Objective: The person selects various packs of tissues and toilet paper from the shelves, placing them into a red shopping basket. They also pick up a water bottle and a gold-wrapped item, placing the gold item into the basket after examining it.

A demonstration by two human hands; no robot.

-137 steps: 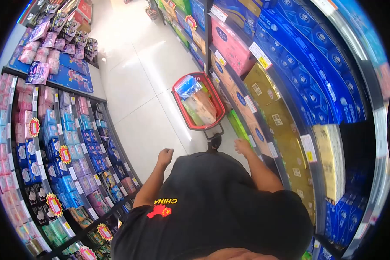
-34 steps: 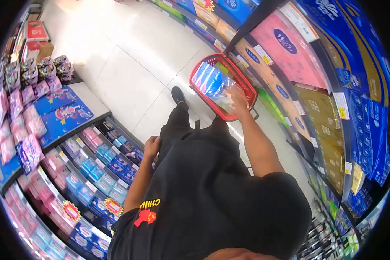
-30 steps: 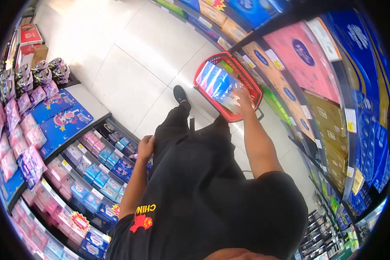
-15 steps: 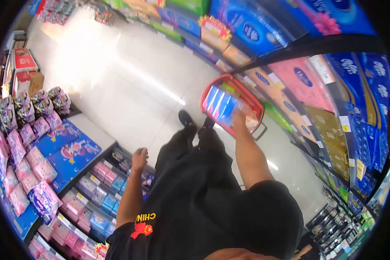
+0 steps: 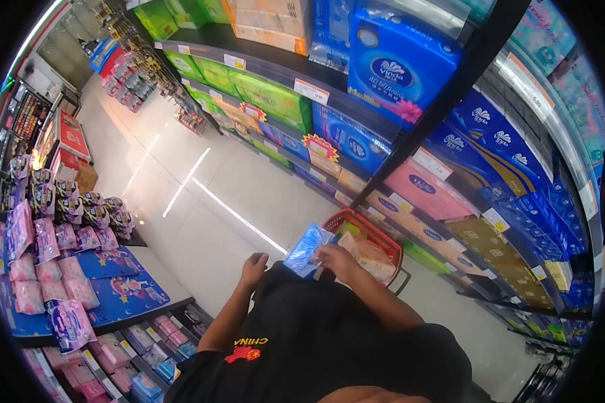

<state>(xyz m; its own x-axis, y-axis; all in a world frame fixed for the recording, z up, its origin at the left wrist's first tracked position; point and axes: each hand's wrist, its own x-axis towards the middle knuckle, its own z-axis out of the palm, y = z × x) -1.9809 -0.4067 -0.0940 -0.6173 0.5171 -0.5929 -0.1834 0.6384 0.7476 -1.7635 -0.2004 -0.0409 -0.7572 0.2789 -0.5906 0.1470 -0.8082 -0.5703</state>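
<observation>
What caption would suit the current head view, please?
Right hand gripping a blue plastic-wrapped pack near a red shopping basket, in an aisle of stocked shelves.

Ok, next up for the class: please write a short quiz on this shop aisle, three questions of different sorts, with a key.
1. Multiple choice. Which of these grips the held blue pack?
A) left hand
B) right hand
C) neither hand

2. Fill in the missing colour. The beige pack lies in a ____ basket.

3. True or false? Price tags are fixed along the shelf edges.

Key: 1. B; 2. red; 3. true.
</observation>
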